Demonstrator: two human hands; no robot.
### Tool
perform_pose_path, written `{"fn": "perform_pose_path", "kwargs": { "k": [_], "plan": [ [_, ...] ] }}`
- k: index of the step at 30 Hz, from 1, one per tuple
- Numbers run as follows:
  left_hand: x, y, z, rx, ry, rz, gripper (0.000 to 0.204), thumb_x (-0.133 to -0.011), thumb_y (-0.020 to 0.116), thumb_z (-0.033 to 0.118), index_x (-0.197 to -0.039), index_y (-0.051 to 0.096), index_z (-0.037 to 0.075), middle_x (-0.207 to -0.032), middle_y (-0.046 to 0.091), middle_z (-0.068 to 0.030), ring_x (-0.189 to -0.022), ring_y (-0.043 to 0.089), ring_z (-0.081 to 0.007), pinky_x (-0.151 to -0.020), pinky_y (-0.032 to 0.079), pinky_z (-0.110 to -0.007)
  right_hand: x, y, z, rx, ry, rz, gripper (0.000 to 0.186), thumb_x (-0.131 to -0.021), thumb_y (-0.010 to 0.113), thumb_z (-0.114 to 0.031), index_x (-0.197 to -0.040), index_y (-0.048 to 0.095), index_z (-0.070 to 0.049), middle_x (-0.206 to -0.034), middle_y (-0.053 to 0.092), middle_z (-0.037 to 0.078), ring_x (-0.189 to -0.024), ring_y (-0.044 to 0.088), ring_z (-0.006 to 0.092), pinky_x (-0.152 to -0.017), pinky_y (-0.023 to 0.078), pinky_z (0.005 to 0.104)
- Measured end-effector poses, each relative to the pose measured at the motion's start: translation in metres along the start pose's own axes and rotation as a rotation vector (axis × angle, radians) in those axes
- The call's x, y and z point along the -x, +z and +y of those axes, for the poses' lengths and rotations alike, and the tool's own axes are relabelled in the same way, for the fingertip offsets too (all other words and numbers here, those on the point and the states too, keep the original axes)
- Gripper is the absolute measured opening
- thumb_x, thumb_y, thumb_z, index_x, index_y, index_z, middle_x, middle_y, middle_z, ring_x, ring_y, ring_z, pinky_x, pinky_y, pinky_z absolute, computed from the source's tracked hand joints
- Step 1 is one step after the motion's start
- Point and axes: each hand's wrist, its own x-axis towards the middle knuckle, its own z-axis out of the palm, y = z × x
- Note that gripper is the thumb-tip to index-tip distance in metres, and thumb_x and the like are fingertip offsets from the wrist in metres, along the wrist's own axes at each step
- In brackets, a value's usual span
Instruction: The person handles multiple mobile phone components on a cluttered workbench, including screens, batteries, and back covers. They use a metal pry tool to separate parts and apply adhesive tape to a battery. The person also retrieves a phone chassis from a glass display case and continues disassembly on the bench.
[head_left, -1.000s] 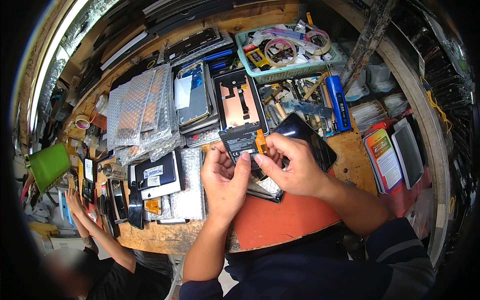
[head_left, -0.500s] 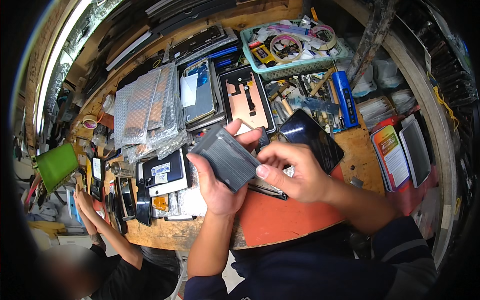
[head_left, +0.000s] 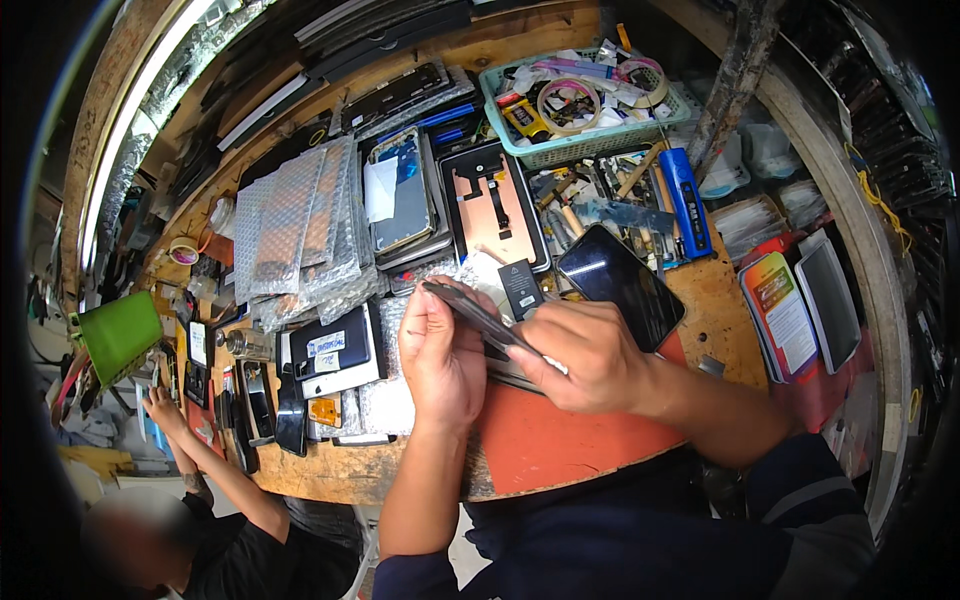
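Observation:
I hold a dark flat battery-like piece (head_left: 470, 312) nearly edge-on above the workbench. My left hand (head_left: 439, 365) grips its left end with thumb and fingers closed round it, and my right hand (head_left: 585, 360) pinches the right end. Just behind them lies another black battery (head_left: 522, 291) with a small white label. Beyond is an opened device housing (head_left: 500, 215) with a pink-copper inner face. A black glass-fronted device (head_left: 620, 285) lies right of my fingers, and an orange-red mat (head_left: 550, 455) is under my wrists.
Stacked bubble-wrap sleeves (head_left: 290, 230) and devices lie left, a green basket (head_left: 545, 152) of tape and small parts at the back. A blue tool (head_left: 685, 200) is right, among scattered tools. A co-worker's hands (head_left: 165, 410) are at the bench's left end, near a green container (head_left: 120, 335).
The held piece has turned from its printed, orange-cabled face, past a grey textured face, to nearly edge-on. My right hand has moved up along it. The co-worker's hands shifted slightly.

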Motion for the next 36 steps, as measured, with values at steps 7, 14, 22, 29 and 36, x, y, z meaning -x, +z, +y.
{"fn": "perform_pose_path", "kwargs": {
  "k": [7,14,22,29,36],
  "plan": [
    [0.003,0.011,-0.002,0.548,-0.008,-0.2,0.103,-0.091,0.036,0.091,-0.151,0.041,0.007,-0.118,0.063,-0.0179,-0.114,0.059,-0.0344,-0.108,0.045,-0.054,0.002,0.003,-0.017,-0.061,-0.035,-0.069,0.045,-0.073,0.086,-0.013,-0.113,0.071,0.001,-0.097,0.064,0.01,-0.081,0.067,0.0268,-0.067,0.057,0.0379],
    [-0.003,0.001,0.001,0.685,-0.099,-0.243,0.113,-0.087,0.043,0.093,-0.159,0.035,0.005,-0.143,0.058,-0.0294,-0.134,0.056,-0.0472,-0.119,0.034,-0.068,0.0,0.002,-0.015,-0.056,-0.04,-0.045,0.05,-0.077,0.089,-0.021,-0.118,0.07,-0.001,-0.1,0.066,0.012,-0.084,0.069,0.0275,-0.07,0.058,0.0379],
    [-0.006,0.001,0.005,0.658,-0.138,-0.323,0.094,-0.097,0.042,0.071,-0.158,0.035,0.0,-0.137,0.061,-0.0275,-0.132,0.058,-0.0451,-0.119,0.038,-0.063,0.003,0.005,-0.016,-0.364,0.296,-0.084,0.068,-0.078,0.093,-0.021,-0.133,0.059,-0.003,-0.102,0.069,0.011,-0.079,0.069,0.0212,-0.07,0.057,0.0351],
    [-0.006,0.005,0.008,0.127,-0.188,-0.053,0.083,-0.105,0.03,0.065,-0.14,0.054,-0.006,-0.119,0.068,-0.0207,-0.105,0.068,-0.0283,-0.097,0.056,-0.04,0.002,0.004,-0.014,-1.081,0.628,-0.327,0.027,-0.105,0.067,-0.021,-0.122,0.058,-0.002,-0.097,0.064,0.001,-0.077,0.06,0.006,-0.067,0.05,0.0236],
    [0.001,0.01,0.007,-0.412,0.067,0.073,0.032,-0.111,0.053,0.033,-0.109,0.066,0.003,-0.103,0.071,-0.0046,-0.091,0.066,-0.0105,-0.084,0.053,-0.028,0.001,0.003,-0.009,-0.934,0.756,-0.158,0.022,-0.111,0.055,-0.025,-0.101,0.055,-0.005,-0.084,0.055,-0.001,-0.069,0.057,0.0062,-0.061,0.048,0.0259]
  ]
}}
